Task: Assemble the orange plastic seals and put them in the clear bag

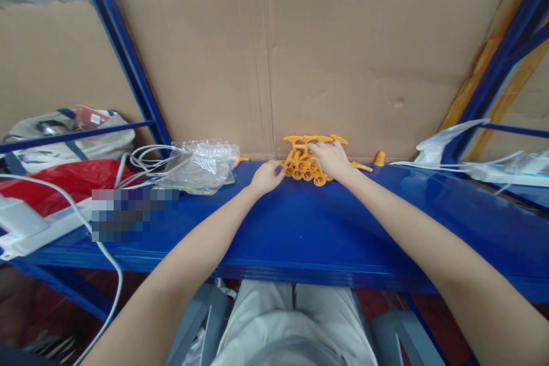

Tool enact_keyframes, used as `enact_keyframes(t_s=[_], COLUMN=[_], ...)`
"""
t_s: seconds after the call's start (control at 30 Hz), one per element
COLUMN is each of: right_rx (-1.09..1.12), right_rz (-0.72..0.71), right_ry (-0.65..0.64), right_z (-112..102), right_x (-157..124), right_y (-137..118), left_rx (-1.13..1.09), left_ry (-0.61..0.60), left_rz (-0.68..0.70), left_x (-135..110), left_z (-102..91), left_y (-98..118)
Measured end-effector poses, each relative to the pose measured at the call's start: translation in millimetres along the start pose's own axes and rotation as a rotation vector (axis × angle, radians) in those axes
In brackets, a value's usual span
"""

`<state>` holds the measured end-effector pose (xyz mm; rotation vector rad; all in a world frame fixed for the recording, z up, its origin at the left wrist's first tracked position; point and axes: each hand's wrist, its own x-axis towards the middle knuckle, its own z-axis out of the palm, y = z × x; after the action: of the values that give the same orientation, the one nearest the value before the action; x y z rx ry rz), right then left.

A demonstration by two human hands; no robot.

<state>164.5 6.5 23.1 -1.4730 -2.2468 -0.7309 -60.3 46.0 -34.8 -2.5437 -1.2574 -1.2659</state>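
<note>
A stack of yellow plastic pieces (307, 166) lies against the cardboard at the back of the blue table. Their hollow, round, funnel-like ends face me, and T-shaped ends show along the top. My right hand (333, 159) rests over the stack's right side, its fingers bent down around a piece near the top. At the stack's left edge is my left hand (266, 178), with thumb and fingers curled together close to the outer pieces. Whether it pinches anything is too small to make out. A loose yellow cone (380, 159) stands upright to the right.
The blue table (295, 234) backs onto a cardboard wall (343, 63). On the left are a clear plastic bag (206, 163), white cables (146, 157), a power strip (47, 229) and a red bag (64, 180). White cables and plastic (437, 146) sit at the right post.
</note>
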Motion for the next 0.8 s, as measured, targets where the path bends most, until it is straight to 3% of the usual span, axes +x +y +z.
enact_keyframes(t_s=[0.17,0.5,0.8], right_rx=[-0.083,0.014,0.035], right_rz=[0.01,0.037,-0.016], right_ry=[-0.086,-0.241,-0.15], right_z=[2,-2,-2], right_x=[4,15,1], right_y=[-6,-6,-1], left_rx=[0.015,0.06,0.111], left_ry=[-0.033,-0.087,-0.117], left_rz=[0.027,0.052,0.051], left_x=[0,0,-1], left_z=[0.2,-0.7,-3.0], left_y=[1,2,8])
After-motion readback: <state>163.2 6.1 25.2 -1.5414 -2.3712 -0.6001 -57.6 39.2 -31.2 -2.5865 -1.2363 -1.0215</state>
